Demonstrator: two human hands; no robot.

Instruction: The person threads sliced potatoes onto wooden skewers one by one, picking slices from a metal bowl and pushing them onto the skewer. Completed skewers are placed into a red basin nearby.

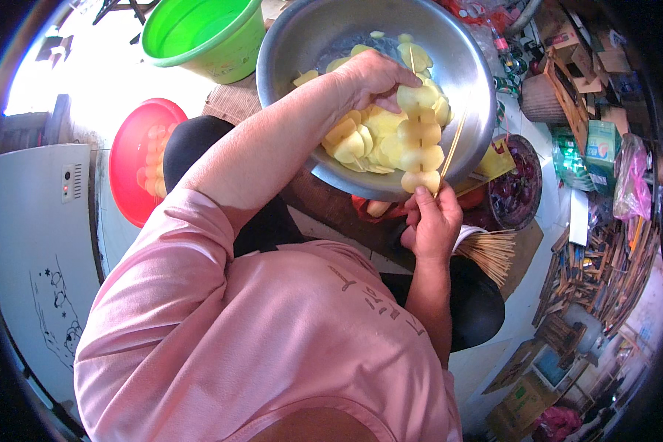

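Observation:
Several pale yellow potato slices (421, 135) sit in a row on a bamboo skewer (412, 59), held over the near right part of a big metal basin (309, 166). My left hand (376, 79) is closed at the row's far end, its fingers at the edge of the top slice. Below the nearest slice, my right hand (433, 221) grips the skewer's lower end. Spare bamboo skewers (453, 151) also rise from that hand, slanting to the right of the row. Loose potato slices (379, 136) are heaped in the basin beneath, partly hidden by my left arm.
At the left, a red basin (125, 166) holds threaded slices. A green tub (236, 62) stands at the far left. A bundle of bamboo skewers (491, 256) lies by my right knee. Right of the basin are a dark bucket (535, 180) and piled wood sticks (597, 272).

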